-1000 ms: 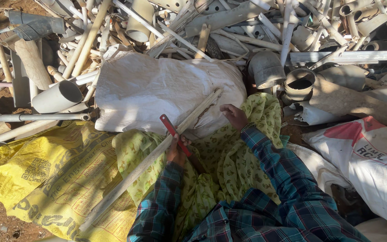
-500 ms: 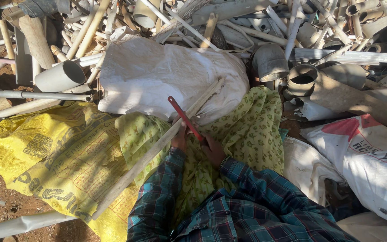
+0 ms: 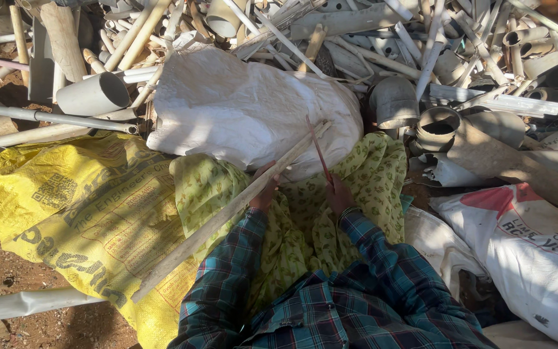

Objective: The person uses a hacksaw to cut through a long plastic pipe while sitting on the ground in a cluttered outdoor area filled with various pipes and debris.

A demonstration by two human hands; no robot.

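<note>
Left hand [image 3: 265,189]: gripping the long pale strip [image 3: 227,214], below the white sack [image 3: 253,110].
Right hand [image 3: 338,194]: apparently gripping the thin red blade [image 3: 320,151], right of the strip.

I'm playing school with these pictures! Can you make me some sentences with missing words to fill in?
1. The left hand grips a long pale ____.
2. The right hand holds a thin ____ tool.
3. Left of the person lies a big ____ sack.
4. The sleeves have a ____ pattern.

Missing words: pipe; red; yellow; plaid
</note>
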